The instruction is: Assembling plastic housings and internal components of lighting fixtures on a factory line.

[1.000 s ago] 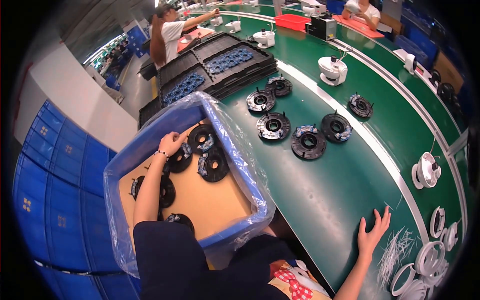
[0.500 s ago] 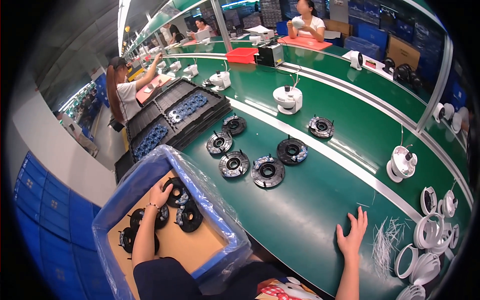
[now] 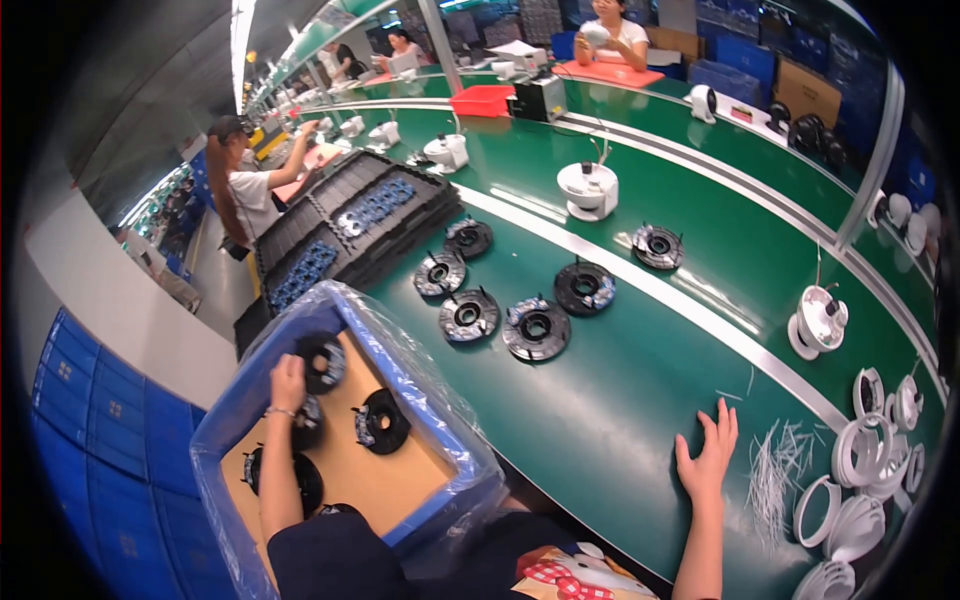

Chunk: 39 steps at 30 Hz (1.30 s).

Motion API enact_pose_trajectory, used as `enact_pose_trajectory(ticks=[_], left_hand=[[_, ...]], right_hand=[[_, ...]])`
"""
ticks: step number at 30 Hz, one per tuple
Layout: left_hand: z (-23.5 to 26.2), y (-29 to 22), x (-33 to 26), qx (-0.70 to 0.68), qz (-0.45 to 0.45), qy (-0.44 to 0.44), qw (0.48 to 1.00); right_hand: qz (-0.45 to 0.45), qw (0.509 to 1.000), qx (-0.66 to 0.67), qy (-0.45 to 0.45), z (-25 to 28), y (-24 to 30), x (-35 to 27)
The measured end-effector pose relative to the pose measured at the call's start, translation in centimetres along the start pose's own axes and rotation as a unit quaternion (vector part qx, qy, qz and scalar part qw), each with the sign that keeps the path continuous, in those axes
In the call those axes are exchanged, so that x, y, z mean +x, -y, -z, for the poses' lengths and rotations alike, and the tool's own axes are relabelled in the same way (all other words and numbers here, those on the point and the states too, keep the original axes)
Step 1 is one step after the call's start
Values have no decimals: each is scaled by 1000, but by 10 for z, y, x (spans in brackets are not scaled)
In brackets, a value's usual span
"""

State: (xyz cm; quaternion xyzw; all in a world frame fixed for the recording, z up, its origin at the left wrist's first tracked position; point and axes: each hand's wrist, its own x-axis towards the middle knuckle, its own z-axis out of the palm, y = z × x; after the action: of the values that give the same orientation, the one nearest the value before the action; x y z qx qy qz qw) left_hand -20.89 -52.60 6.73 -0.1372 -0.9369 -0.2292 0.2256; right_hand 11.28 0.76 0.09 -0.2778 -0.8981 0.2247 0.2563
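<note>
Left hand [image 3: 287, 383] is down in the plastic-lined bin [image 3: 400, 350], fingers curled on a black disc [image 3: 322, 362]; more discs just below it. Right hand [image 3: 706, 462] open, flat on the worktop [image 3: 620, 400], apparently bracing the lean. Finished-looking discs [image 3: 536, 329] laid out ahead of it.

I see my two arms come up from the bottom edge. Both are bare, with no sleeves over the forearms and no gloves. My left hand [image 3: 287, 382] has a thin band around the wrist, like a small bracelet. My right hand [image 3: 708, 462] wears nothing, no ring or band that I can see. Low down is my dark top. Next to it is a bit of cloth with red and white checks.
</note>
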Motion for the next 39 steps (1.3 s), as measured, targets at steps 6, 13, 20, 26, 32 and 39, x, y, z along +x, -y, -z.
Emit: enact_pose_trajectory(ticks=[6, 13, 20, 26, 32, 39], left_hand=[[36, -34, 102, -221, 6, -102, 970], [-137, -238, 187, -224, -197, 7, 954], [-282, -269, 180, -38, 124, 149, 980], [-306, -271, 184, -42, 194, 247, 948], [-355, -265, 200, -279, 272, 330, 860], [-323, -256, 203, -33, 187, 327, 926]], right_hand=[[-4, 1000, -20, -2, -10, -3, 3], [-3, 1000, -12, -10, -4, -3, 4], [2, 1000, -14, -16, -6, -8, 4], [2, 1000, -27, -11, -4, -9, 4], [-12, 999, -43, -16, -3, -12, 4], [13, 999, -28, -10, -2, -8, 3]])
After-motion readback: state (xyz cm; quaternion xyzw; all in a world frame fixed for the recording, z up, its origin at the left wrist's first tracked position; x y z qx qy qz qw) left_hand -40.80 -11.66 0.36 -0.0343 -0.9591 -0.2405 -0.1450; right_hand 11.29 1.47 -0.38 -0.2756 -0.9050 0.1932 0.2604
